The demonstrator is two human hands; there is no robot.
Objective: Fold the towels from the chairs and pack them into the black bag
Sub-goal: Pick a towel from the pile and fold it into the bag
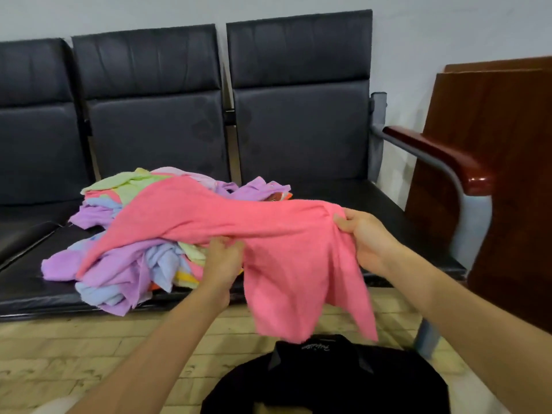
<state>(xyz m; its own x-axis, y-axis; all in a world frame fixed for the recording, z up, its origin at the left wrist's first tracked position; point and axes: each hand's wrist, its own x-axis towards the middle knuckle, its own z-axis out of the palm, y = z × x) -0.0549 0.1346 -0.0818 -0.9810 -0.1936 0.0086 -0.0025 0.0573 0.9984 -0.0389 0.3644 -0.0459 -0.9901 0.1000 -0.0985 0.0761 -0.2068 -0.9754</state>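
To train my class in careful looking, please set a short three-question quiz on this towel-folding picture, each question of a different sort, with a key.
1. True or false: the black bag sits on a chair seat.
2. Which towel do the left hand and right hand grip? A the green towel, B the pink towel, C the blue towel.
3. Fill in: the other towels lie in a loose ___ on the chairs.
Key: 1 false; 2 B; 3 pile.
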